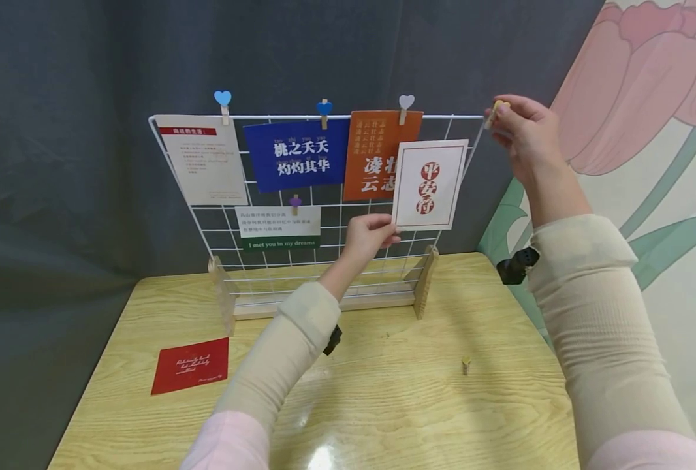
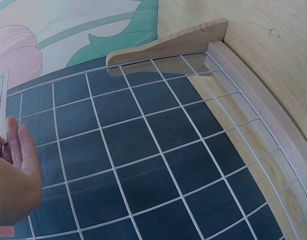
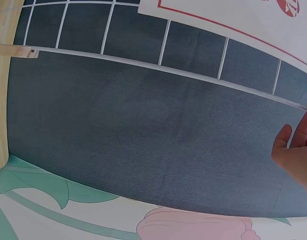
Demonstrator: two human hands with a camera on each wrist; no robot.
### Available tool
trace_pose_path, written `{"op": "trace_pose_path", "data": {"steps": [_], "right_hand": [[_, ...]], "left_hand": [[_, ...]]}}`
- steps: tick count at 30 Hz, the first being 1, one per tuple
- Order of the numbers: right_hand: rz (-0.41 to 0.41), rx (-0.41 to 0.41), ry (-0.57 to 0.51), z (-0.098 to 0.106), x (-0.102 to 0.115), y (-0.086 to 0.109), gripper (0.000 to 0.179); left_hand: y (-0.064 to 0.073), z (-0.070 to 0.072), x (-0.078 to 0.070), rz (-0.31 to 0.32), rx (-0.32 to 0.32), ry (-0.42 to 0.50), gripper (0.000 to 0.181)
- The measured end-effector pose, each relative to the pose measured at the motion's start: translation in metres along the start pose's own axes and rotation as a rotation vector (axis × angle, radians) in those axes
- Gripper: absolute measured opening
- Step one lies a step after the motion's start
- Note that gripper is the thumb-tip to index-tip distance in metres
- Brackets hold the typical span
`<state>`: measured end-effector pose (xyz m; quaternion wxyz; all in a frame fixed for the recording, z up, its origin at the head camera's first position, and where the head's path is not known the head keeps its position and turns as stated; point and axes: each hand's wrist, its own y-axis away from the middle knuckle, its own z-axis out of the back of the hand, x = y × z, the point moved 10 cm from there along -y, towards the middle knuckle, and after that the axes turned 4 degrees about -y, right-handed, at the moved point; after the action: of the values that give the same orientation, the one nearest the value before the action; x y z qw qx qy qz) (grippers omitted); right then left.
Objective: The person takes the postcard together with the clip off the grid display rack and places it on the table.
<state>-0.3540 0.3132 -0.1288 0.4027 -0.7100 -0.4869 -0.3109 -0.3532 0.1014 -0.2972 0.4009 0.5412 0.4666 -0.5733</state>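
Observation:
In the head view, my left hand [image 1: 367,238] pinches a white card [image 1: 409,189] with a red border by its lower left corner. The card overlaps the right part of a white wire grid rack [image 1: 377,258] and the edge of an orange card [image 1: 362,153]. My right hand [image 1: 530,134] pinches a small clothespin with a yellow heart [image 1: 501,104] close to the rack's top right corner. In the left wrist view, the left hand [image 2: 16,175] shows at the left edge with a strip of the white card. The right hand [image 3: 298,150] appears at the right wrist view's edge.
Heart clothespins hold a cream card [image 1: 201,163], a blue card [image 1: 298,156] and the orange card along the top wire. A white and green card [image 1: 279,227] hangs lower. On the wooden table [image 1: 371,405] lie a red card [image 1: 190,367] and another yellow clothespin [image 1: 465,364].

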Motion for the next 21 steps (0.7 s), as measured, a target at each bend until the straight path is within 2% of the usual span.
{"op": "trace_pose_path", "data": {"steps": [11,21], "right_hand": [[0.004,0.003,-0.028,0.007,-0.005,0.002,0.014],[0.003,-0.032,-0.016,0.020,-0.009,0.007,0.015]], "left_hand": [[0.006,0.000,0.006,0.016,0.013,-0.011,0.023],[0.009,0.001,0.012,0.022,0.007,0.028,0.023]]}}
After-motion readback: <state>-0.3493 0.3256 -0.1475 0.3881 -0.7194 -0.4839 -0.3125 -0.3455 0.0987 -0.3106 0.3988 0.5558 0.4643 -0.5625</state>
